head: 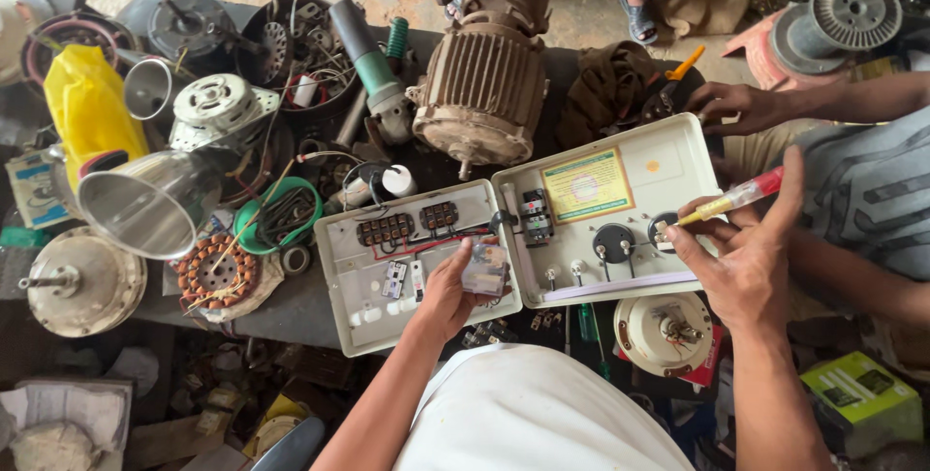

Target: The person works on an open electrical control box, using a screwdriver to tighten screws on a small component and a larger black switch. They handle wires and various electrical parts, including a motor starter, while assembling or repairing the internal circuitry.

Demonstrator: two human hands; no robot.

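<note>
The left hand [448, 289] is pinching a small clear plastic component [485, 268] inside the open white plastic control box [620, 207]; the right hand [741, 256] is gripping a red-handled yellow screwdriver [733, 200].

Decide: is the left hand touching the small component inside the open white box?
Touching: the head view shows the left hand with its fingers wrapped around the small component.

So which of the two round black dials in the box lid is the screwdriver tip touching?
The right-hand dial, nearest the right hand; the other dial sits untouched.

L hand [450, 287] palm-down, fingers curled in a grip, forearm bare. R hand [741, 263] raised, thumb & forefinger pinched, other fingers spread, wrist bent inward.
</note>
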